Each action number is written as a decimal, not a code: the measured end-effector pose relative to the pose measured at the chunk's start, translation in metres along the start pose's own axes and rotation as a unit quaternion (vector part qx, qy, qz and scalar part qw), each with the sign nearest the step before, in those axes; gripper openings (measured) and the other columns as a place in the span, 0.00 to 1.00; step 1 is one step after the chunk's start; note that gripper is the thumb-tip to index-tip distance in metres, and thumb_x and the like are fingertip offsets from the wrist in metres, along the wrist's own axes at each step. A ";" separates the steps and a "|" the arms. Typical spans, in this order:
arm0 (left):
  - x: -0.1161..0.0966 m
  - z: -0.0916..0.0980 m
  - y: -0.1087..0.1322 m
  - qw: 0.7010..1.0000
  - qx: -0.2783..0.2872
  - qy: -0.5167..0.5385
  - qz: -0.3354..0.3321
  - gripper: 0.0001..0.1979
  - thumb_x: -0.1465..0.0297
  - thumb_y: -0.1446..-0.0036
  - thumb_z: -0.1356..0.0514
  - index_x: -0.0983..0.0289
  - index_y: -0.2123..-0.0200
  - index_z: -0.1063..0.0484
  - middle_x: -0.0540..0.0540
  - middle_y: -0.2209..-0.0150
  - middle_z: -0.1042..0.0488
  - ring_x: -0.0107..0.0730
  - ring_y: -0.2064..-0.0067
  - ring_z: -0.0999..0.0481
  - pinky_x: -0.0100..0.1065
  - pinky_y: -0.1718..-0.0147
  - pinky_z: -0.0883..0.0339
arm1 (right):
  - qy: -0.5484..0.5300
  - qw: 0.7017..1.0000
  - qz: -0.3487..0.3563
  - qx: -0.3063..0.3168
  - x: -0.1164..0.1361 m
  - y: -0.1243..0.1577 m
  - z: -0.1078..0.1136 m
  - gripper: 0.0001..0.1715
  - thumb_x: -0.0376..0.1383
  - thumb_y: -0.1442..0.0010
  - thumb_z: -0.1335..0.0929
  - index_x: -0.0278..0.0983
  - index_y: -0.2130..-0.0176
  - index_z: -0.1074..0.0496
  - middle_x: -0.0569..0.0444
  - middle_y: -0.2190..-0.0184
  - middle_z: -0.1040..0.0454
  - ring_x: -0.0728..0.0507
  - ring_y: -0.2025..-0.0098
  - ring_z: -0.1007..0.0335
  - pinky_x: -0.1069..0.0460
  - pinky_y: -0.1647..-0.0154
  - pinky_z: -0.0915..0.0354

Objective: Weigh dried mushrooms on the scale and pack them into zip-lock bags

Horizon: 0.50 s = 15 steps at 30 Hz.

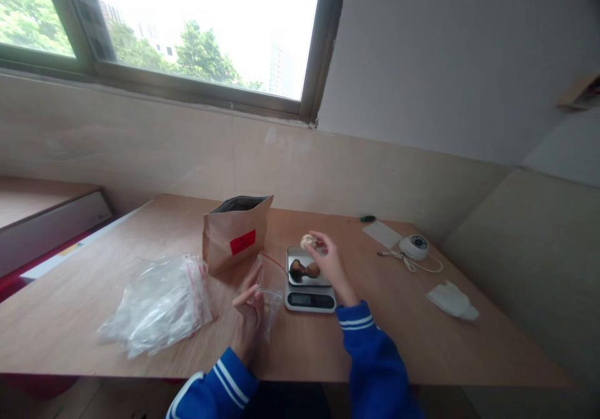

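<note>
My right hand hovers above a small digital scale and pinches a pale, roundish mushroom-like piece between its fingertips. Two dark brown pieces lie on the scale's metal plate. My left hand holds a small clear zip bag with a red seal line, just left of the scale. An open brown paper pouch with a red label stands behind the bag. Both sleeves are blue with white stripes.
A heap of clear zip bags lies on the wooden table at the left. At the right are a white round device with a cord, a paper sheet, a green pen and a white cloth.
</note>
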State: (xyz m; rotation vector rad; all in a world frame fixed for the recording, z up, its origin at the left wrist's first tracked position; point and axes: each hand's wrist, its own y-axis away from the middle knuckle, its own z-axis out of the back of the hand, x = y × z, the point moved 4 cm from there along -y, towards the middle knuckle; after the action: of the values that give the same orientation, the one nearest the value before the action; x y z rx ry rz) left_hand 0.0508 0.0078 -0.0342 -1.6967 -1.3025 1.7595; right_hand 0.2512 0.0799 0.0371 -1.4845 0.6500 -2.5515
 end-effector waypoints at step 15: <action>-0.006 -0.001 -0.007 1.000 0.017 0.004 -0.021 0.07 0.74 0.37 0.52 0.58 0.57 0.47 0.61 0.43 0.36 0.39 0.43 0.32 0.47 0.52 0.30 | 0.170 0.973 0.079 0.134 0.010 0.035 -0.024 0.20 0.35 0.42 0.34 0.40 0.49 0.32 0.48 0.51 0.29 0.37 0.47 0.38 0.41 0.45 0.44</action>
State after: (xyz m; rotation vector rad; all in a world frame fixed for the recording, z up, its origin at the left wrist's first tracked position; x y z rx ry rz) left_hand 0.0509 0.0070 -0.0249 -1.6440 -1.2891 1.7389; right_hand 0.2220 0.0527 0.0203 -0.8845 0.4152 -2.6584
